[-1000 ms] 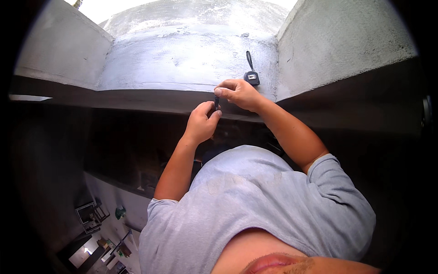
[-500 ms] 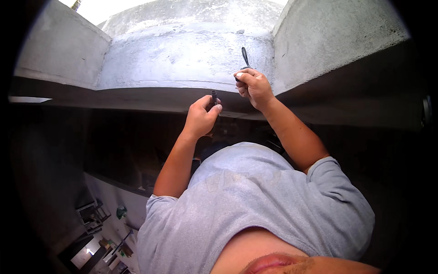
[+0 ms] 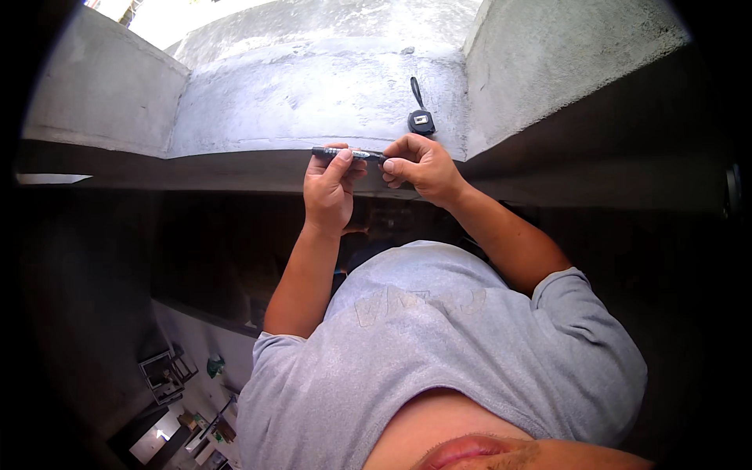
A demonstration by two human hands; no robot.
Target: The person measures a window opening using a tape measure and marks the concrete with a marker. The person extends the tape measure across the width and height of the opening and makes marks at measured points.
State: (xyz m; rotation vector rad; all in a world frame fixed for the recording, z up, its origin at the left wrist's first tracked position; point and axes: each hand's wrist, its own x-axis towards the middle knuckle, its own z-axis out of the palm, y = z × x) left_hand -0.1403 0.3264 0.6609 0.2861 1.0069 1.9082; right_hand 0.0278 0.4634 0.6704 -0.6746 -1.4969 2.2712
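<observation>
A black marker pen (image 3: 332, 153) lies crosswise between my two hands, just off the front edge of the concrete sill (image 3: 290, 102). My left hand (image 3: 330, 188) is closed round its barrel, thumb on top. The fingers of my right hand (image 3: 423, 168) pinch the marker's dark right-hand end. Whether that end is a separate cap, I cannot tell. Just beyond my right hand, a black tape measure (image 3: 421, 121) with a pale label rests on the sill. Its wrist strap points away from me.
Rough concrete walls flank the sill on the left (image 3: 102, 86) and right (image 3: 572, 63). Bright light comes in beyond it. Below the sill the space is dark. At the lower left, a dark frame (image 3: 160, 376) and a green item (image 3: 215, 366) appear far off.
My right hand has let go of the tape measure, now on the sill, and has moved to the marker's end. My left hand has turned the marker from upright to crosswise.
</observation>
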